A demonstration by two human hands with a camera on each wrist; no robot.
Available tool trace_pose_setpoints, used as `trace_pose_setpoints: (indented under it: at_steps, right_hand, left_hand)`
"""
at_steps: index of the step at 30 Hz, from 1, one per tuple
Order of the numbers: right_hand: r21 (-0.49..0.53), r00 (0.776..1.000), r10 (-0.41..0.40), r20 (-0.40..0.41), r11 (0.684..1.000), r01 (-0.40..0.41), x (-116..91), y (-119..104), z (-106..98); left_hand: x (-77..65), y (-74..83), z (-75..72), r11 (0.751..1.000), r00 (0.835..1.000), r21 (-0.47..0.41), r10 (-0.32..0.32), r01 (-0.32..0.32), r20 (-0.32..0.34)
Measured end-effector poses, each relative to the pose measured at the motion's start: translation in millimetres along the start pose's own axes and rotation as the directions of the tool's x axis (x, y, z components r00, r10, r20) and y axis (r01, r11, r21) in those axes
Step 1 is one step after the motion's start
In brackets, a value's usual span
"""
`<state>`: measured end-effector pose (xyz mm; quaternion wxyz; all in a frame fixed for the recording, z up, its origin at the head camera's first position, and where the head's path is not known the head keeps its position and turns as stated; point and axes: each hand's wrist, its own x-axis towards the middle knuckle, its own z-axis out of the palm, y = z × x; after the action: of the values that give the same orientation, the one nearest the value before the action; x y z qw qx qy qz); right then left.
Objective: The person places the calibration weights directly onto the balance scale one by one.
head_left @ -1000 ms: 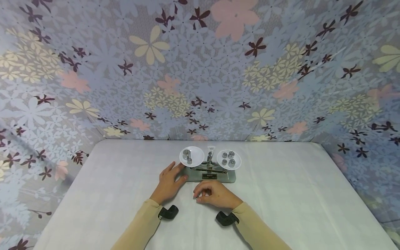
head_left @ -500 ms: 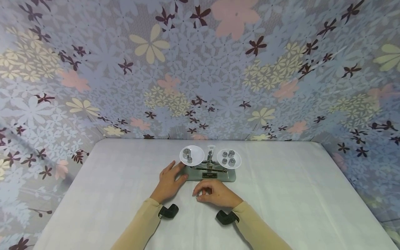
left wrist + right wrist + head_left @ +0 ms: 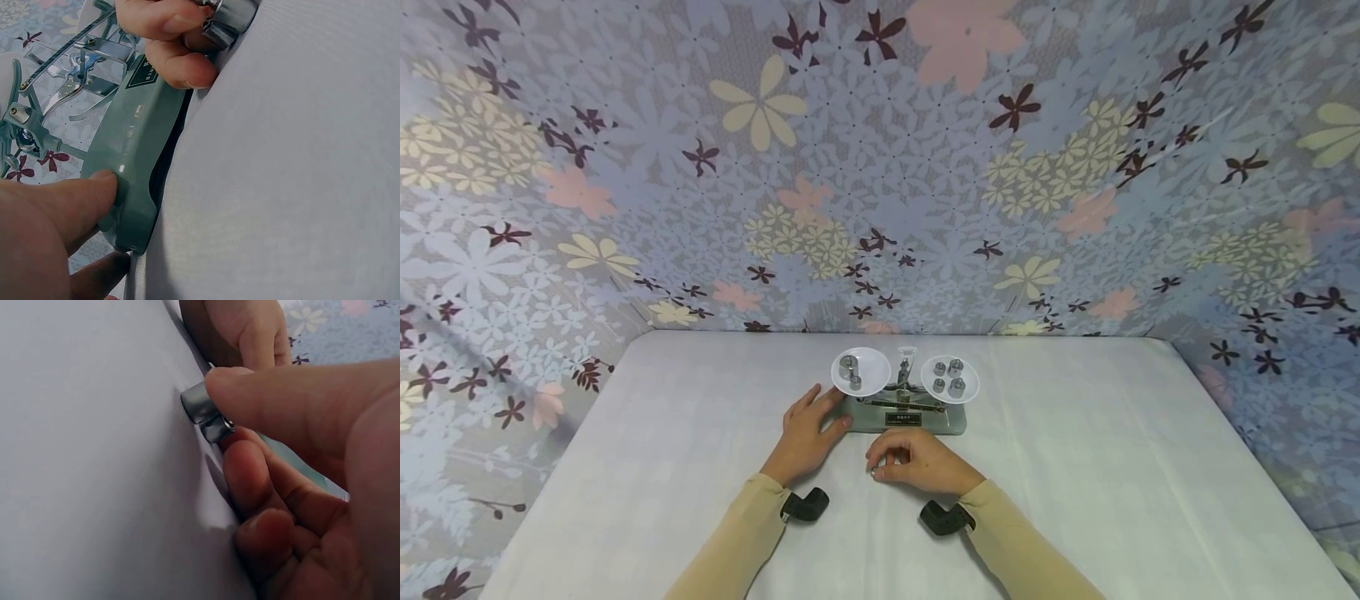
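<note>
A green balance scale (image 3: pixel 865 418) stands on the table with two white pans. My left hand (image 3: pixel 805 437) rests at its left end, fingers fairly straight and spread. In the left wrist view the left thumb (image 3: pixel 94 197) lies on the green base. My right hand (image 3: pixel 925 463) is in front of the scale, pinching a small shiny metal weight (image 3: pixel 203 403) between thumb and fingers, low over the tabletop. Two metal weights (image 3: pixel 848 363) sit on the left pan (image 3: pixel 872 375). Several more weights (image 3: pixel 956 386) stand on the right pan (image 3: pixel 970 392).
White cloth covers the table (image 3: pixel 1112 467), whose far edge meets a flower-patterned backdrop (image 3: pixel 910 208). A black wrist device (image 3: pixel 806 505) is strapped at the left sleeve, and another black device (image 3: pixel 944 518) at the right one.
The right fingers have shifted slightly around the weight, so less of it shows in the head view. The left hand, the scale and the weights on the pans stay as they were.
</note>
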<state>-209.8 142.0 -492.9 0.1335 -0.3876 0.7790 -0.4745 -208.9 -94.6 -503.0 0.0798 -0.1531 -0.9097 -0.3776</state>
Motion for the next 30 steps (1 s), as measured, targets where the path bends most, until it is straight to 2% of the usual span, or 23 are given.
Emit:
trace_pose_setpoints:
  at_steps: [13, 19, 24, 27, 30]
  right_hand:
    - [-0.008, 1.0, -0.021, 0.009, 1.0, 0.021, 0, 0, -2]
    - [0.002, 1.0, -0.013, -0.014, 1.0, 0.013, 0, 0, -1]
    - [0.021, 0.999, 0.007, -0.039, 1.0, -0.006, -2, -15, -3]
    - [0.036, 0.999, 0.011, -0.047, 0.999, -0.009, -2, -11, -4]
    - [0.054, 0.999, 0.004, -0.051, 0.999, -0.002, -1, 3, -3]
  left_hand:
    - [0.0, 0.6, 0.5, 1.0, 1.0, 0.001, -0.005, 0.005, 0.001]
    - [0.8, 0.9, 0.5, 1.0, 1.0, 0.003, -0.005, 0.005, -0.003]
    - [0.5, 0.1, 0.6, 1.0, 1.0, 0.006, -0.007, 0.007, -0.001]
    - [0.3, 0.8, 0.0, 1.0, 1.0, 0.0, -0.004, 0.004, -0.003]
    - [0.1, 1.7, -0.3, 1.0, 1.0, -0.007, -0.005, 0.005, -0.002]
